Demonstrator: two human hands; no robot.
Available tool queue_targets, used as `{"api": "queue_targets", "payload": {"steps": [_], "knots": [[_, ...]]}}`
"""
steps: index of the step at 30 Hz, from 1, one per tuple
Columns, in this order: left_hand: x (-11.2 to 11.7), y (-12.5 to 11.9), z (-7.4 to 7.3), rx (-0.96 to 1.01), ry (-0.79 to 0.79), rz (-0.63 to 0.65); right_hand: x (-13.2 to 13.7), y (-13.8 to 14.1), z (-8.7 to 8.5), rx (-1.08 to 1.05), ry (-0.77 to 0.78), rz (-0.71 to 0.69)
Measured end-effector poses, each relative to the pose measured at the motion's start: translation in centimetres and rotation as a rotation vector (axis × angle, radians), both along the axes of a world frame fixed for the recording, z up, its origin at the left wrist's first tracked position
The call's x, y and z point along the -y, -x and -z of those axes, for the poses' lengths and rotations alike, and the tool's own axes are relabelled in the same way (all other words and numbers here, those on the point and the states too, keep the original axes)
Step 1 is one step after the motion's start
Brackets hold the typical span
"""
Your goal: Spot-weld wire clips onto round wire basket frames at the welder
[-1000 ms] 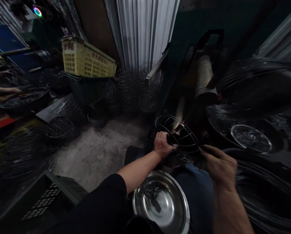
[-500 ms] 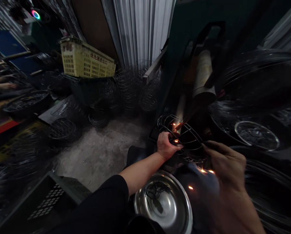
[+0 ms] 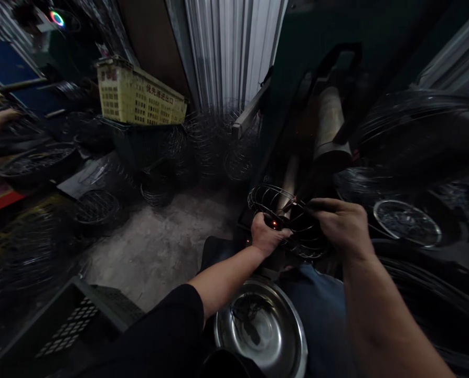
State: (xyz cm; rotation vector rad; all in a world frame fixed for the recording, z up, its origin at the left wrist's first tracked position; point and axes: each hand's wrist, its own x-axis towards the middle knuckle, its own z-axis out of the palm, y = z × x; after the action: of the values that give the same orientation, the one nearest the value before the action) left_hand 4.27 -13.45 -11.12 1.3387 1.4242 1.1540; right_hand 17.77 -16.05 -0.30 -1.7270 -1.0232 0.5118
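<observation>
Gripping the round wire frame [image 3: 268,197] at its 8 o'clock side, the left hand [image 3: 266,236] curls beside a small orange glow [image 3: 274,223]. The right hand [image 3: 339,223] is at the frame's 3 o'clock, fingers bunched narrow; whether they clasp a wire, I cannot tell. A metal cylinder [image 3: 330,118] sits at 1 o'clock, a steel bowl [image 3: 268,331] near 6, a yellow crate [image 3: 140,97] at 10.

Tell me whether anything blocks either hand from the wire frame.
Nothing visible does. The left hand holds the wire frame at its near side; the right hand is at its right side, its exact contact too dark to tell. The pale bar lies beyond the left hand, not in between.
</observation>
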Motion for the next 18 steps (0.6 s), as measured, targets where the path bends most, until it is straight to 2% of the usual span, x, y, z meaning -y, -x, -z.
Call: {"api": "queue_targets", "payload": {"steps": [9, 13, 18], "knots": [[0.1, -0.1, 0.2, -0.047, -0.020, -0.020, -0.4, -0.5, 1.3, 0.072, -0.010, -0.002], [0.4, -0.5, 0.7, 0.008, -0.010, 0.008, -0.1, -0.3, 0.5, 0.015, 0.023, -0.006], [0.5, -0.5, 0.9, 0.113, 0.054, 0.007, 2.3, -1.8, -0.9, -0.183, 0.106, -0.128]]}}
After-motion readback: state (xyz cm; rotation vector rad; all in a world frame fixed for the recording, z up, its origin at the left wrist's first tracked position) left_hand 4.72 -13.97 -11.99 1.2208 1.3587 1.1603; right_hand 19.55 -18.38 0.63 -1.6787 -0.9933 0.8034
